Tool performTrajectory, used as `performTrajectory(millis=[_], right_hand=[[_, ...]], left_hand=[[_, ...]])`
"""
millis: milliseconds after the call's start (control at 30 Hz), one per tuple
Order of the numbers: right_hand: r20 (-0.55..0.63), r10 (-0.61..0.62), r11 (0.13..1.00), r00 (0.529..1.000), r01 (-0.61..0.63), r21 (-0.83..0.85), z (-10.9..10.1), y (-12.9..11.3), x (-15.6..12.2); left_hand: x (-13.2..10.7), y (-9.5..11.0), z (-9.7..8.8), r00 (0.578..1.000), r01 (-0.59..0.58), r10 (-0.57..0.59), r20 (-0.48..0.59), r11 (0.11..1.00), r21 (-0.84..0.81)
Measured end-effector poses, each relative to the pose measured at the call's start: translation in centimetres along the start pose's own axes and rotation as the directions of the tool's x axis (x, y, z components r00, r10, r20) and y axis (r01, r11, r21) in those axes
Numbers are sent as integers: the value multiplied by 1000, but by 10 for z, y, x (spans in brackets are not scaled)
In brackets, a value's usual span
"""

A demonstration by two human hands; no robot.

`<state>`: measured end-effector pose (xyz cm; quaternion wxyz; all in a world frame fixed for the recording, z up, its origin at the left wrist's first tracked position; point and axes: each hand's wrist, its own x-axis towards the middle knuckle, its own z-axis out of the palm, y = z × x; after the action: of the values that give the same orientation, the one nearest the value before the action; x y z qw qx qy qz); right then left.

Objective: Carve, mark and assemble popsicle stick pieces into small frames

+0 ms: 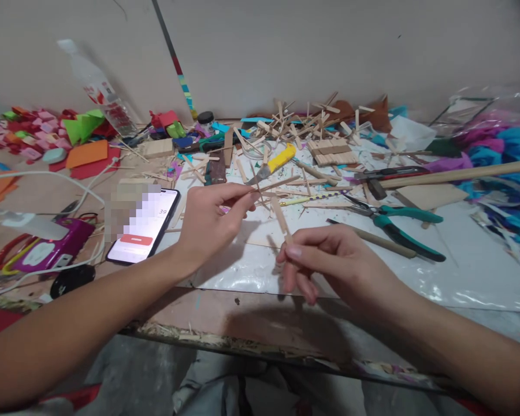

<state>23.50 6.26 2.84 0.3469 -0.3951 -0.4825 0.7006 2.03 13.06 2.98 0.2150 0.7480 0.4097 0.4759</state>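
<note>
My left hand (pixel 216 216) pinches a thin wooden stick (pixel 279 182) between thumb and fingertips; a second thin strip crosses it near the fingertips. My right hand (pixel 329 254) grips the lower end of a flat wooden craft stick (pixel 279 215), which has a notch near my fingers. The craft stick's upper end is close to the crossed strips, and I cannot tell whether they touch. Both hands are above a white plastic sheet (pixel 238 277). Just beyond them lies a yellow utility knife (pixel 279 162) among scattered sticks.
A lit phone (pixel 149 228) and a purple charger block (pixel 56 245) with white cables lie left. Green-handled pliers (pixel 409 225) and a wooden rod (pixel 372 240) lie right. Behind are a stick pile (pixel 303 124), a leaning plastic bottle (pixel 97 86) and coloured paper pieces (pixel 86 156).
</note>
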Motion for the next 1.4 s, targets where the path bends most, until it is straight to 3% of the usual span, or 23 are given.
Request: performTrajectory(millis=[100, 200, 267, 333, 400, 467, 533, 733, 1000, 1200, 1400], right_hand=[[-136, -268, 958, 954, 249, -139, -20, -16, -1], [-243, -542, 838, 804, 499, -218, -42, -41, -3], [-274, -578, 816, 769, 537, -215, -54, -53, -1], [-269, -564, 825, 780, 518, -227, -61, -58, 2], [-240, -496, 859, 834, 433, -272, -62, -56, 4], [-186, -398, 893, 898, 334, -301, -60, -52, 4], [-122, -344, 905, 931, 294, -309, -57, -50, 2], [-37, -352, 880, 935, 317, -355, -55, -52, -5], [-83, -331, 898, 940, 286, -335, -51, -52, -3], [-140, -275, 946, 951, 241, -215, -51, -54, -1], [-164, -272, 943, 948, 228, -242, -47, -52, 1]], left_hand=[[6, 1, -1, 989, 121, -101, 111, 974, -194], [11, -3, -4, 956, 147, -37, 290, 918, -367], [14, -8, -7, 918, 171, 45, 395, 852, -495], [15, -13, -8, 881, 204, 122, 458, 775, -599], [15, -16, -9, 852, 214, 180, 492, 736, -642], [15, -16, -10, 831, 189, 225, 509, 747, -638], [15, -13, -11, 815, 143, 256, 521, 781, -608], [15, -10, -14, 773, 7, 351, 529, 828, -560], [16, -9, -14, 751, -87, 385, 536, 863, -498], [14, -4, -14, 795, 15, 280, 538, 878, -479], [13, -1, -17, 780, 92, 225, 584, 882, -463]])
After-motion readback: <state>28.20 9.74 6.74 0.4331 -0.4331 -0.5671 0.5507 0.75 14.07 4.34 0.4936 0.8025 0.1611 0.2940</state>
